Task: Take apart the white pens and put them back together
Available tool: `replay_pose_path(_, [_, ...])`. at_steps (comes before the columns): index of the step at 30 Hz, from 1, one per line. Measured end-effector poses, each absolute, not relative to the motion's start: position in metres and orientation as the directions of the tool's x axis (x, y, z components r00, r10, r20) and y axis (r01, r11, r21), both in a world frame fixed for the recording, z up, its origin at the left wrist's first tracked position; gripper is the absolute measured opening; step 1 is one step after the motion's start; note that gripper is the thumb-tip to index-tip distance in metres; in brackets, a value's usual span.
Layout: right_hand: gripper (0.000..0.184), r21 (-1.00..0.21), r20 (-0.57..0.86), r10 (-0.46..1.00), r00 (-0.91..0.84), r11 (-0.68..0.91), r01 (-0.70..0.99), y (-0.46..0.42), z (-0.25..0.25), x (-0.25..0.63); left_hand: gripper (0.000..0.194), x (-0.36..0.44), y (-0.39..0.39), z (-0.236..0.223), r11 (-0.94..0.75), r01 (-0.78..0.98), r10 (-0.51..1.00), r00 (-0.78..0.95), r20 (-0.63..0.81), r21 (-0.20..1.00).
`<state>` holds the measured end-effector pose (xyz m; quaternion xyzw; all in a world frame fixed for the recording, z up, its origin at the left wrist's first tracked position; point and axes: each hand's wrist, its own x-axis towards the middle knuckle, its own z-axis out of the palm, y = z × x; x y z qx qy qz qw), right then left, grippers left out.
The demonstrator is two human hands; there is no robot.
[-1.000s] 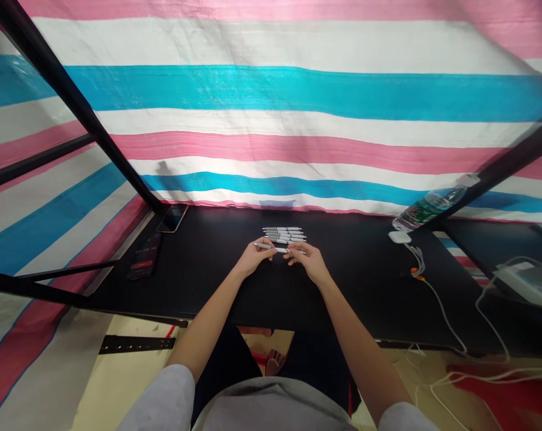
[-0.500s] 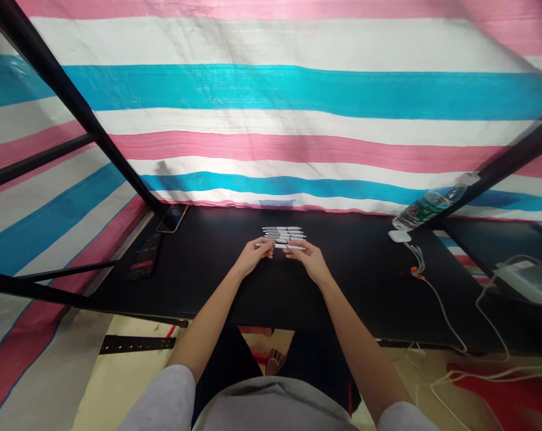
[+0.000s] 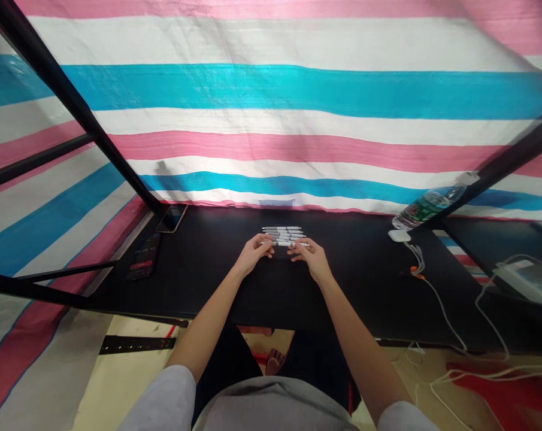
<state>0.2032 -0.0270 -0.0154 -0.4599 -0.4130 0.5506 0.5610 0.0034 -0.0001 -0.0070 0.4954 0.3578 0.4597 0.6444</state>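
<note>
Several white pens with dark tips lie side by side in a stack of rows on the black table. Nearest to me is one more white pen, lying crosswise and parallel to the others. My left hand pinches its left end between thumb and fingers. At its right end, the fingers of my right hand are closed on the same pen. Whether this pen touches the table or the row behind it I cannot tell.
Two phones, one at the back and one nearer, lie on the table's left. At right a water bottle leans by a white charger with cables. Black frame bars and striped sheeting enclose the table.
The held pen has moved slightly away from me, closer to the row, and a little to the right. My right hand has shifted slightly right along with its end.
</note>
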Motion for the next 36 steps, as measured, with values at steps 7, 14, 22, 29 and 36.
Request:
replay_pose_path(7, [0.041,-0.963,-0.033,0.996,0.083,-0.01,-0.269,-0.0282,-0.0121,0.2031,0.037,0.0029,0.0009,-0.0054,0.113,-0.256,0.969,0.241,-0.05,0.96])
replay_pose_path(14, [0.037,-0.959,-0.036,0.995,0.093,-0.008,-0.284,-0.0264,-0.0147,0.2051,0.038,0.0023,0.0009,-0.0045,0.056,-0.298,0.974,0.228,0.013,0.953])
replay_pose_path(22, [0.036,-0.958,-0.026,0.995,0.098,0.004,-0.287,-0.0271,-0.0138,0.205,0.032,0.0016,0.0006,-0.0022,0.112,-0.319,0.967,0.255,-0.028,0.941])
replay_pose_path(29, [0.038,-0.958,-0.031,0.994,0.102,-0.001,-0.286,-0.0272,-0.0139,0.2049,0.033,0.0023,0.0019,-0.0045,0.098,-0.335,0.98,0.199,-0.032,0.937])
replay_pose_path(36, [0.037,-0.96,-0.025,0.994,0.105,0.005,-0.28,-0.0266,-0.0147,0.206,0.033,0.0013,0.0026,-0.007,0.042,-0.297,0.977,0.214,0.023,0.954])
